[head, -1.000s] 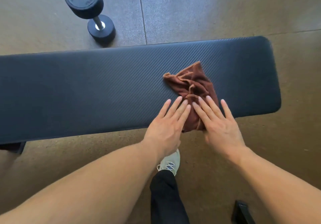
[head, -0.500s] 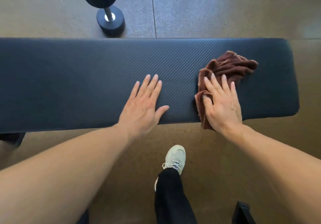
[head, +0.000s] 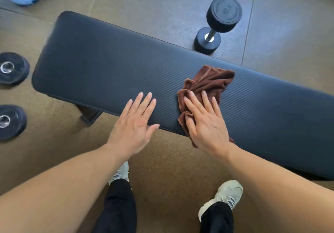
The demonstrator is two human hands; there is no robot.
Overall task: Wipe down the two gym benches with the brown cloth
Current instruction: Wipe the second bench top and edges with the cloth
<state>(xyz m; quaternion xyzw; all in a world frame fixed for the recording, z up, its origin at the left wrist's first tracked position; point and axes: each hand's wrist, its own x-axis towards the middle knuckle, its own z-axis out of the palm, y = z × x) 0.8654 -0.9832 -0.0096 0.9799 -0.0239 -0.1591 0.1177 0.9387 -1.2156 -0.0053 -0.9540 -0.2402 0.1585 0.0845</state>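
My right hand [head: 207,124] lies flat on the crumpled brown terry cloth [head: 207,82], its fingers [head: 204,99] spread and straight rather than curled, so it is pressing the cloth down and not gripping it. The cloth sits on the long black ribbed padded desk [head: 108,66], bunched near the front edge, with one corner hanging over that edge below my palm and the rest fanned out past my fingertips towards the far side. My left hand [head: 133,124] is open too, palm down on the bare pad just beside the cloth, holding nothing. The desk's long axis runs from upper left to lower right, and the cloth lies about midway along the part I can see. The bare stretch out to the rounded left end lies leftward from my right hand, past my left, which rests in that path; I judge the next stroke runs along that axis, and the left hand would need to shift aside or brace. The desk's right end is cut off by the frame, so I cannot tell how much remains there. Only one bench shows; the second is out of view. A black dumbbell [head: 216,23] stands on the floor beyond, well apart.
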